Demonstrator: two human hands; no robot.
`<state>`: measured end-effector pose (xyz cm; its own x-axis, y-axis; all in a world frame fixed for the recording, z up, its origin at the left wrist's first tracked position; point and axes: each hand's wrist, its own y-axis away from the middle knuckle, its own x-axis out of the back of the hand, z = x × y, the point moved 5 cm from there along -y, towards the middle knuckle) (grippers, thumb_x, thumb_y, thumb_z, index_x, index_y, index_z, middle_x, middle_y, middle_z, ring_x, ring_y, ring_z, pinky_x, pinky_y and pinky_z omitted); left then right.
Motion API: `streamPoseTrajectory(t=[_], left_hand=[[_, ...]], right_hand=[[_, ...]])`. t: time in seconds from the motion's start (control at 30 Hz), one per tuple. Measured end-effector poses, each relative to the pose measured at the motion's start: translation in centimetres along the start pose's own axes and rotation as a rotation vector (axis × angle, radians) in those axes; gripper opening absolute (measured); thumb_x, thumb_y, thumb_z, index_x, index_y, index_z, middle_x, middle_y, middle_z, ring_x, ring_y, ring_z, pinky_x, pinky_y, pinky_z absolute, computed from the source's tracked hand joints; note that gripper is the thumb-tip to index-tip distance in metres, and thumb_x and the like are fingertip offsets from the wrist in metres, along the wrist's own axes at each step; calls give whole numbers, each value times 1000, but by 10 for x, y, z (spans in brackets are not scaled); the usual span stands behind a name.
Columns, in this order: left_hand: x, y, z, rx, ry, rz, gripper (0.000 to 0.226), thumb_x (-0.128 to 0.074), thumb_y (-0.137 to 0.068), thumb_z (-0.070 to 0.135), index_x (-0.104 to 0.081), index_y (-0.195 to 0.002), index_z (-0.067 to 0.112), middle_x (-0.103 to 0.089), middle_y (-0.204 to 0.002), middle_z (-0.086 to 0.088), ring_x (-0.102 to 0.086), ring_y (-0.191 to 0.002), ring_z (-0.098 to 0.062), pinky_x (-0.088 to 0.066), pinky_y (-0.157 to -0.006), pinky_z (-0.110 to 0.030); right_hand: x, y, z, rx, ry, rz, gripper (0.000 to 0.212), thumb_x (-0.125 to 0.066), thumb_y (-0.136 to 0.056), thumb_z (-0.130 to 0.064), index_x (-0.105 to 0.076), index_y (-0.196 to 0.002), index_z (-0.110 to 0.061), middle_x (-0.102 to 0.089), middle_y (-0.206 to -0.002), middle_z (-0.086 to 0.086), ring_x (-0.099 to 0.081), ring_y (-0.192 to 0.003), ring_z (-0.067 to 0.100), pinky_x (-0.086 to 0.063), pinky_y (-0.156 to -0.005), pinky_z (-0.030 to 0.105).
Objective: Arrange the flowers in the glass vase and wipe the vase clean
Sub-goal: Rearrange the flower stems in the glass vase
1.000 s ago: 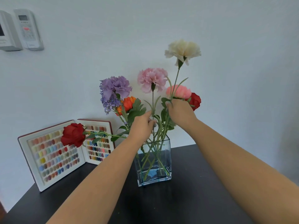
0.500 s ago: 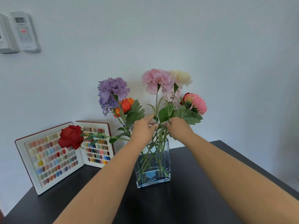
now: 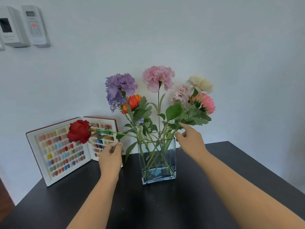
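glass vase stands mid desk with the flowers in it — likely hard, slippery, breakable; take it by its flat sides. stems look light, springy. left hand loose, empty; right hand spread, fingertips near leaves.

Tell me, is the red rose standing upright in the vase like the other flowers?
No: the red rose leans far out to the left, its stem nearly level over the glass vase rim.
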<state>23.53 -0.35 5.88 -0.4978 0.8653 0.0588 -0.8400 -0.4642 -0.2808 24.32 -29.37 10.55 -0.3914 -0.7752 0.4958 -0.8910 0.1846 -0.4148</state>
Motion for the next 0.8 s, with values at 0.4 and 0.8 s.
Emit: streamPoseTrajectory(t=[0.4, 0.8], left_hand=[[-39, -48, 17, 84, 179, -155, 4, -60, -95, 22, -57, -95, 19, -66, -95, -3, -66, -100, -29, -50, -92, -43], [-3, -64, 103, -416, -246, -69, 18, -52, -94, 13, -58, -111, 10, -69, -97, -10, -69, -84, -27, -58, -76, -44]], right_hand=[[1, 2, 22, -240, -152, 18, 32, -60, -88, -38, -64, -113, -18, -65, -106, 0, -59, -97, 20, -44, -82, 32], [-7, -5, 0, -233, -132, -58, 49, -58, -90, -34, -51, -134, -14, -58, -102, 3, -53, -96, 23, -39, -84, 31]])
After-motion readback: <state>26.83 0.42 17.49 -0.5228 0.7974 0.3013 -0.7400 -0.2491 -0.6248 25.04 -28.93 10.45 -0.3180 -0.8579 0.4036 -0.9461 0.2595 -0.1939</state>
